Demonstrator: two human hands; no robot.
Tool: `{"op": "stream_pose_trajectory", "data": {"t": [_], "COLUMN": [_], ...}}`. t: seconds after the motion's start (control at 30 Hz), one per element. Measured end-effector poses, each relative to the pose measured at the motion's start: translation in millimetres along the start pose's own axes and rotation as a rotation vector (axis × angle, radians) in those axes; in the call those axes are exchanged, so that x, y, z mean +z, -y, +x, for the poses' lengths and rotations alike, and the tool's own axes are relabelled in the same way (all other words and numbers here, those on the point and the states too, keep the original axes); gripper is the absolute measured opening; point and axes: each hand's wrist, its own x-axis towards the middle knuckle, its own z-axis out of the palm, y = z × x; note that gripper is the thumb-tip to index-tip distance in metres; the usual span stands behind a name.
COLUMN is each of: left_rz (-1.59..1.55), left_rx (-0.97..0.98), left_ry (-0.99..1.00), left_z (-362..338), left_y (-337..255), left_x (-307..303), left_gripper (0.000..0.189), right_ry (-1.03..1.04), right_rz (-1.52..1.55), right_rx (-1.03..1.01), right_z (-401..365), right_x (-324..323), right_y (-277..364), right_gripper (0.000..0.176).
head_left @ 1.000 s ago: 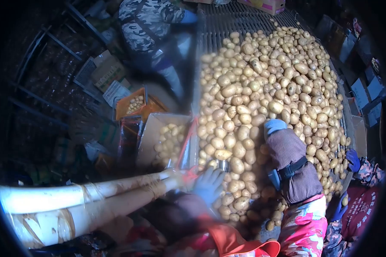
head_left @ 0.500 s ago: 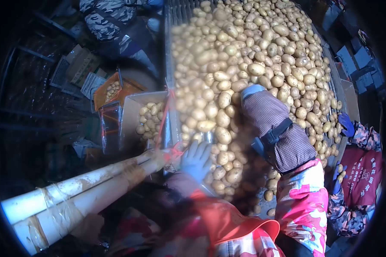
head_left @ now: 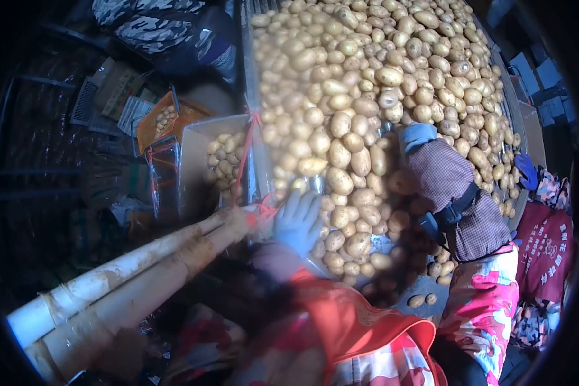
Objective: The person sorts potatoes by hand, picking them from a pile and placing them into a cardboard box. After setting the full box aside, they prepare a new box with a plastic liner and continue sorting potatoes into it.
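Since the earlier frames your right hand point(head_left: 416, 136) has slid rightward across the sorting table point(head_left: 246, 77), and the potatoes point(head_left: 367, 77) fill more of the view. Its fingers are sunk in the heap, so their state cannot be told. Your left hand point(head_left: 297, 222) rests with fingers spread at the table's near left edge, seemingly as a brace. A cardboard box point(head_left: 199, 138) of potatoes stands just under that edge, within reach. Writing on a co-worker's red apron point(head_left: 547, 251) is unreadable.

Potatoes point(head_left: 367, 77): too many to count. Two white pipes point(head_left: 109, 278), one cardboard box point(head_left: 196, 138), one orange crate point(head_left: 147, 122), one left hand point(head_left: 297, 222), one right hand point(head_left: 415, 136).
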Motion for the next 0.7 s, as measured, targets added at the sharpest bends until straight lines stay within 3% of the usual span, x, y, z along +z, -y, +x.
{"op": "stream_pose_trajectory", "data": {"t": [0.17, 0.27, 0.33, 0.4, 0.47, 0.53, 0.57, 0.63, 0.7], "left_rz": [0.001, -0.081, -0.205, -0.256, -0.195, -0.166, -0.202, -0.174, -0.223], "left_rx": [-0.031, -0.062, -0.067, -0.049, -0.072, -0.201, -0.295, -0.424, -0.435], "left_ry": [-0.065, -0.098, -0.157, -0.258, -0.349, -0.429, -0.473, -0.083, 0.083], "left_z": [4.7, -0.1, 3.2, 27.3, 72.7, 129.6, 154.8, 188.6, 198.2], "left_y": [-8.3, -10.2, -3.3, -12.6, -27.3, -25.5, -21.3, -22.5, -33.1], "left_x": [-11.7, -2.4, 9.2, 1.5, -13.8, -10.8, -6.6, -4.0, 0.4], "left_gripper": [0.045, 0.043, 0.044, 0.045, 0.048, 0.050, 0.050, 0.050, 0.049], "right_ry": [-0.052, -0.228, -0.453, -0.301, -0.293, -0.113, -0.073, 0.005, 0.128], "right_rz": [0.020, 0.167, 0.516, 1.191, 1.599, 1.945, 1.912, 1.868, 1.909], "right_rx": [0.051, -0.013, -0.157, -0.081, 0.051, 0.115, 0.152, 0.179, 0.141], "right_z": [-25.2, -60.8, -110.7, -158.0, -189.6, -223.6, -235.8, -252.5, -256.8], "right_x": [19.0, 38.9, 42.7, 34.7, 63.1, 78.9, 91.8, 118.3, 137.8], "right_y": [-23.2, -48.0, -53.6, -44.3, -39.0, -23.5, -18.1, -4.5, 1.6], "right_gripper": [0.041, 0.042, 0.044, 0.043, 0.043, 0.044, 0.045, 0.047, 0.046]}}
